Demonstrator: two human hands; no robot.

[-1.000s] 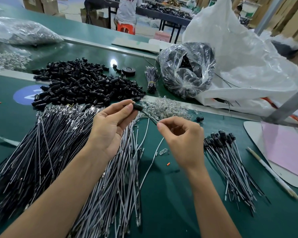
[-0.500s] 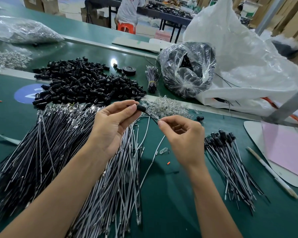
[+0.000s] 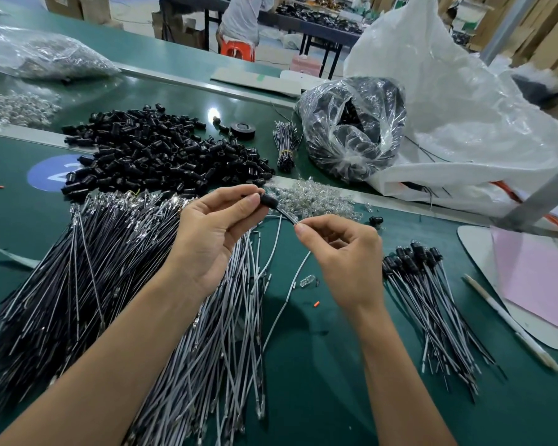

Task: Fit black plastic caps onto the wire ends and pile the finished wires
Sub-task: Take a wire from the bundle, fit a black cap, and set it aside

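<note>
1. Black-capped finished wires [image 3: 432,294] made only a small pile toward the right edge of the tabletop [image 3: 319,397]; I judged most work remained, given the big uncapped bundle [image 3: 87,284] at left.
2. My left hand [image 3: 213,239] pinched one cap [image 3: 269,200]; my right hand [image 3: 345,255] pinched its wire [image 3: 285,215], both above the tabletop's middle.

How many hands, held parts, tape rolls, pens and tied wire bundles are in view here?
Hands: 2, left hand and right hand
Held black cap: 1
Held wire: 1
Black tape roll: 1
White pen: 1
Tied wire bundle: 1
Total: 7
</note>
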